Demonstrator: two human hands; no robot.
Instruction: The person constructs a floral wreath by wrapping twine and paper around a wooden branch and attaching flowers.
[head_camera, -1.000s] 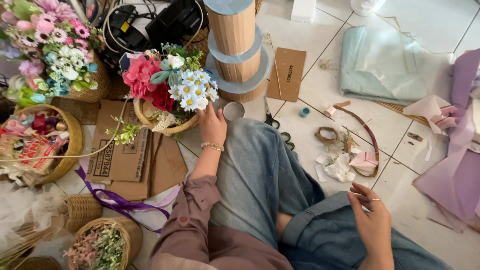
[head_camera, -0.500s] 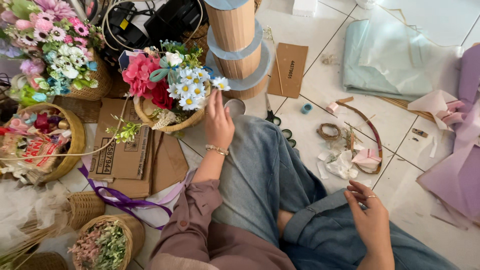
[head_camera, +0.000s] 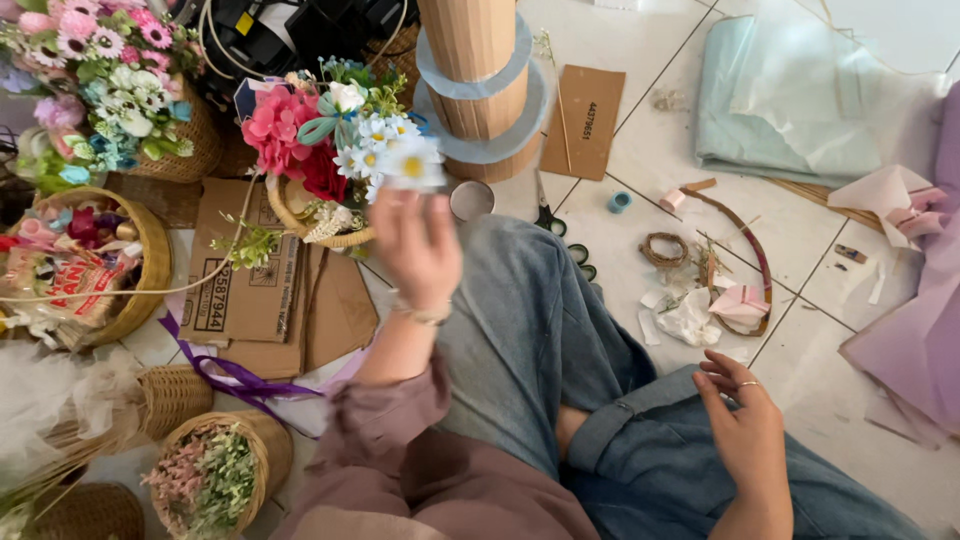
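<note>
My left hand (head_camera: 418, 248) is raised above my knee and pinches the stem of a white daisy (head_camera: 410, 165) with a yellow centre. The daisy is just in front of a small wicker basket (head_camera: 322, 228) filled with pink, red and white flowers. My right hand (head_camera: 745, 420) rests on my jeans-clad leg, its fingers loosely apart and holding nothing. A ring shows on one finger.
Flattened cardboard (head_camera: 262, 280) lies under the flower basket. More flower baskets (head_camera: 140, 150) stand at the left. Stacked cardboard cylinders (head_camera: 478, 80), scissors (head_camera: 548, 215), a twine coil (head_camera: 663, 248), pale green fabric (head_camera: 790, 100) and lilac wrapping paper (head_camera: 915, 340) lie around on the tiled floor.
My left hand has lifted away from the flower basket, drawing a white daisy up with it. My right hand has opened and shifted slightly on my leg.
</note>
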